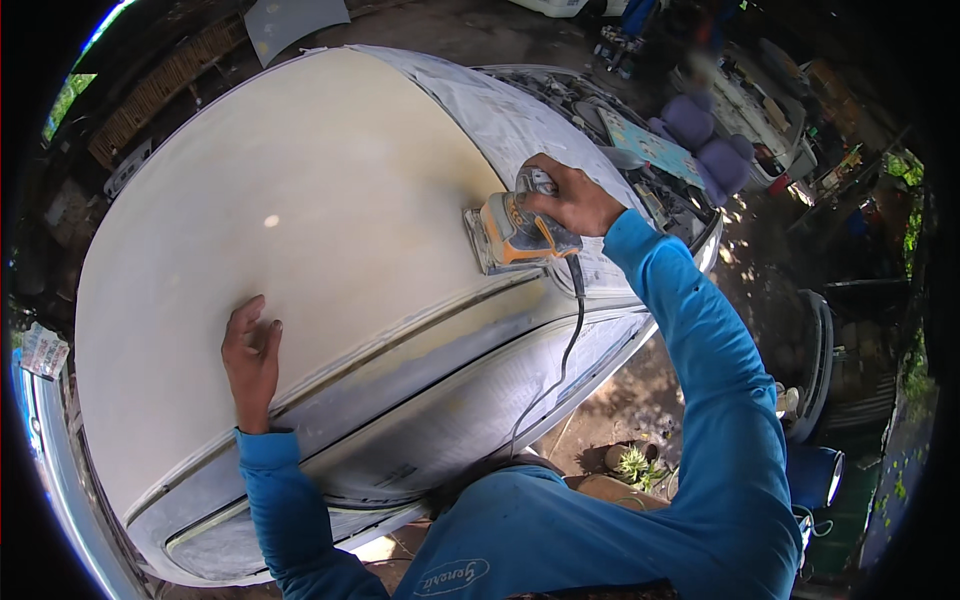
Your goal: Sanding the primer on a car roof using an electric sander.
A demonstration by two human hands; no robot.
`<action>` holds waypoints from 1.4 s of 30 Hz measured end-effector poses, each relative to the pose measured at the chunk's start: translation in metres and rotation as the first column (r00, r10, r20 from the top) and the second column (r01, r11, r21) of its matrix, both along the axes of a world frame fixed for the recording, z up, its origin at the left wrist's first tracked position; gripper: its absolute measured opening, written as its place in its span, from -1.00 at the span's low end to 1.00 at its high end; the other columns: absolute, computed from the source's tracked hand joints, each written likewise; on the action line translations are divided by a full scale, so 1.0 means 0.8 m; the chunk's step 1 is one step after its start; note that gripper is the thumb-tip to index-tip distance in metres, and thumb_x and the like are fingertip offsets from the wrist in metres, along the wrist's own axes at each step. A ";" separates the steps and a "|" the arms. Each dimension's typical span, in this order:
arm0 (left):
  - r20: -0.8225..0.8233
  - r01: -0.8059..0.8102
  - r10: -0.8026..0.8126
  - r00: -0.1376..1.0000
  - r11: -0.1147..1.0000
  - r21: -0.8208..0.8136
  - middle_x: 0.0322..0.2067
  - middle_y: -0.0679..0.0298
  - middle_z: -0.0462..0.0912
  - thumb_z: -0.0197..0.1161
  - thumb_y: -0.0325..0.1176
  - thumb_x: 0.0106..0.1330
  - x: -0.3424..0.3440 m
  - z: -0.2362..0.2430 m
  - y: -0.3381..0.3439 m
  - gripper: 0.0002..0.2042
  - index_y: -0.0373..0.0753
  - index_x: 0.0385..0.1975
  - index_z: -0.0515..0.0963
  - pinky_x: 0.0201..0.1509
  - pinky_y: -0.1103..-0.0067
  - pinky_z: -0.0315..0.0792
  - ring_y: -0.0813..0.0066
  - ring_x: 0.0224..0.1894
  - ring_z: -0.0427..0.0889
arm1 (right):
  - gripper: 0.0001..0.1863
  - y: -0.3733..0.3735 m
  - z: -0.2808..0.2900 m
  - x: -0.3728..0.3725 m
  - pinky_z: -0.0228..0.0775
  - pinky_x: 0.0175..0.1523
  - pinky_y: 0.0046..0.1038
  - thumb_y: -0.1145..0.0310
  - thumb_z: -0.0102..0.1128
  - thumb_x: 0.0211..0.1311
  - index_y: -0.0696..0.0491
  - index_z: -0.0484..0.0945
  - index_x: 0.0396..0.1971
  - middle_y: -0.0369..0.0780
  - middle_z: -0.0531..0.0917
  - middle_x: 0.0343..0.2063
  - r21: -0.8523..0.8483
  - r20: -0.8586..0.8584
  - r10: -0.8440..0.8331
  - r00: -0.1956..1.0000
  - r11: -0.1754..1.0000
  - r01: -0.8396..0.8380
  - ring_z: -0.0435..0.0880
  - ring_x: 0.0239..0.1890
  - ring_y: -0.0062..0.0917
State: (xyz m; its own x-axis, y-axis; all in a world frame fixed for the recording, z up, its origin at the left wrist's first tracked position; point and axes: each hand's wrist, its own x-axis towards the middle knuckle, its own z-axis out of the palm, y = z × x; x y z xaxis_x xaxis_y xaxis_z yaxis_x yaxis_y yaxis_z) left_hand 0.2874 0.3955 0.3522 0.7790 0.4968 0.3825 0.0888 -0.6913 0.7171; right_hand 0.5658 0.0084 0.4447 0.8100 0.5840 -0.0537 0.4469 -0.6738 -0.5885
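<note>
A car roof (270, 170) with a pale cream, sanded-looking surface fills the left and middle of the view. My right hand (577, 195) is wrapped round the top of an orange and grey electric sander (525, 238). The sander's flat pad stands at the roof's right edge, near the covered windscreen; whether it presses on the surface cannot be told. From its back a black cord (570, 350) hangs down across the car's side. Over the roof's near left part is my left hand (252, 355), holding nothing, with fingers slightly bent and apart.
Paper sheeting (480, 105) covers the windscreen, and more covers the side windows. Beyond it lies the open engine bay (590, 110). Purple seat cushions (715, 150) are at the far right. A potted plant (637, 467) and a blue drum (815, 475) stand on the ground at the right.
</note>
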 end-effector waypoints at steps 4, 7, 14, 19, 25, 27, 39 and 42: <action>-0.002 0.005 -0.005 1.000 1.000 0.030 0.00 0.10 0.67 0.34 -0.53 0.23 -0.001 0.001 -0.003 -0.62 -0.26 0.08 0.56 0.16 0.38 0.48 0.20 0.06 0.64 | -0.33 -0.001 0.000 0.000 0.44 0.19 -0.24 -0.02 0.25 0.10 0.05 0.46 0.17 0.08 0.68 -0.07 0.012 -0.008 0.020 1.000 1.000 -0.020 0.68 0.00 -0.10; 0.028 0.030 -0.031 0.999 0.999 0.034 0.00 0.10 0.67 0.34 -0.53 0.23 0.003 0.000 -0.007 -0.61 -0.27 0.08 0.56 0.17 0.36 0.48 0.20 0.06 0.64 | -0.32 0.007 -0.001 0.025 0.44 0.19 -0.24 -0.03 0.24 0.09 0.05 0.46 0.17 0.09 0.68 -0.07 0.008 0.012 0.014 1.000 1.000 -0.014 0.68 0.01 -0.10; 0.009 0.019 -0.019 1.000 1.000 0.022 -0.01 0.10 0.67 0.34 -0.53 0.22 0.004 0.003 -0.007 -0.62 -0.26 0.07 0.56 0.18 0.35 0.48 0.19 0.07 0.64 | -0.30 0.005 -0.005 0.029 0.44 0.19 -0.25 -0.06 0.24 0.08 0.05 0.46 0.18 0.09 0.68 -0.08 -0.021 0.026 -0.044 0.999 0.999 0.045 0.68 0.01 -0.11; 0.006 0.006 -0.007 1.000 1.000 0.030 -0.01 0.09 0.67 0.34 -0.52 0.23 0.000 0.005 -0.004 -0.63 -0.26 0.07 0.57 0.18 0.35 0.47 0.19 0.08 0.63 | -0.36 -0.004 0.000 -0.016 0.45 0.18 -0.27 0.02 0.28 0.09 0.06 0.47 0.15 0.07 0.69 -0.10 0.030 -0.007 0.000 1.000 1.000 0.001 0.69 -0.03 -0.13; -0.007 0.017 -0.017 1.000 0.999 0.050 -0.01 0.10 0.67 0.34 -0.51 0.24 -0.004 0.004 -0.011 -0.63 -0.26 0.08 0.57 0.19 0.36 0.46 0.18 0.08 0.63 | -0.32 0.010 -0.002 0.009 0.45 0.16 -0.23 -0.02 0.27 0.06 0.06 0.48 0.16 0.09 0.70 -0.11 -0.004 0.030 -0.012 0.999 1.000 0.012 0.69 -0.04 -0.10; 0.006 0.027 -0.028 1.000 0.997 0.066 -0.01 0.10 0.67 0.33 -0.51 0.24 -0.001 0.000 -0.010 -0.63 -0.25 0.08 0.57 0.19 0.36 0.46 0.18 0.08 0.63 | -0.28 0.019 -0.007 0.029 0.45 0.16 -0.23 -0.08 0.25 0.05 0.06 0.49 0.17 0.11 0.69 -0.08 0.018 0.024 -0.013 1.000 1.000 0.013 0.68 -0.02 -0.08; -0.078 0.012 -0.007 0.997 0.998 0.063 0.11 0.17 0.64 0.24 -0.46 0.39 0.004 -0.003 0.006 -0.67 -0.20 0.15 0.56 0.31 0.39 0.40 0.27 0.21 0.55 | -0.34 0.007 -0.001 -0.036 0.45 0.11 -0.28 -0.06 0.25 0.21 0.11 0.45 0.16 0.06 0.65 -0.12 -0.009 0.125 0.063 0.990 0.998 -0.062 0.66 -0.07 -0.19; -0.113 -0.021 0.031 0.993 0.996 0.088 0.10 0.18 0.64 0.24 -0.43 0.40 0.002 -0.003 0.006 -0.67 -0.19 0.15 0.57 0.33 0.38 0.38 0.28 0.21 0.56 | -0.42 0.015 -0.001 -0.035 0.49 0.00 -0.22 -0.03 0.28 0.23 0.10 0.48 0.09 0.07 0.68 -0.27 0.011 0.137 0.132 0.982 0.991 -0.135 0.69 -0.18 -0.16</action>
State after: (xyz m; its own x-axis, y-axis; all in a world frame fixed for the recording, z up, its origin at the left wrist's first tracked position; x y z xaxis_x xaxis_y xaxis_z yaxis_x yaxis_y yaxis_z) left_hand 0.2890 0.4005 0.3496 0.8070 0.4866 0.3346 0.1853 -0.7467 0.6388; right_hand 0.5382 0.0203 0.4439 0.7237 0.6871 0.0645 0.6085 -0.5912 -0.5294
